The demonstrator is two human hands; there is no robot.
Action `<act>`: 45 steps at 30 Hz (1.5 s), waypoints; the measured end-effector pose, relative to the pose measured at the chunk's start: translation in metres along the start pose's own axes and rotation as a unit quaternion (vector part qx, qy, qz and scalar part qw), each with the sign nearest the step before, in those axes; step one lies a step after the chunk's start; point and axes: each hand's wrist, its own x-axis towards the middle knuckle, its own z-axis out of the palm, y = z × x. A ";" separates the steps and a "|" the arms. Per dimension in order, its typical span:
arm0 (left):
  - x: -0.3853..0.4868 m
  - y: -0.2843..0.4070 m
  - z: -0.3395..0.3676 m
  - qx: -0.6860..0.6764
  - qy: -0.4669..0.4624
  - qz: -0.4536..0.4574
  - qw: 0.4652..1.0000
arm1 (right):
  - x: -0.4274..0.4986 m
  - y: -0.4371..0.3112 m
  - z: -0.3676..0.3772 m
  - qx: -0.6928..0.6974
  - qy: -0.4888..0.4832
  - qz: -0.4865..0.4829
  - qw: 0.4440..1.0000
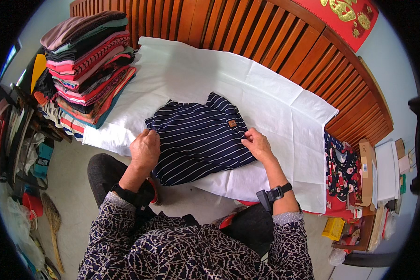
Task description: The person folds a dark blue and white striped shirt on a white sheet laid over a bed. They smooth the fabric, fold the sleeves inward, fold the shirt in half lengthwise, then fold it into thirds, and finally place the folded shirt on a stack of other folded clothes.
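A navy garment with thin white stripes (199,143) lies spread on a white cloth (276,94) before me. It has a small brown patch (232,124) near its right side. My left hand (145,147) pinches the garment's left edge, fingers curled over the fabric. At the opposite edge, just below the patch, the thumb and fingers of my right hand (256,142) grip the fabric. The garment's lower edge hangs past the front of the white cloth, toward my knees.
A tall stack of folded clothes (91,70) stands at the left end of the bench. Behind the cloth rises a slatted wooden backrest (231,28). Floral fabric (343,171) and a cardboard box (366,171) are at the right. A broom (52,224) lies on the floor at left.
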 end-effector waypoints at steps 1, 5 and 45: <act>-0.001 -0.001 0.000 0.004 -0.016 -0.015 1.000 | -0.001 -0.003 -0.001 -0.014 -0.016 0.006 1.000; -0.003 -0.008 0.001 -0.008 -0.052 -0.068 0.996 | -0.005 -0.013 -0.006 -0.006 0.006 -0.087 0.996; 0.197 0.004 -0.049 -0.004 -0.204 0.381 0.902 | -0.005 -0.053 -0.113 0.113 0.133 0.069 0.982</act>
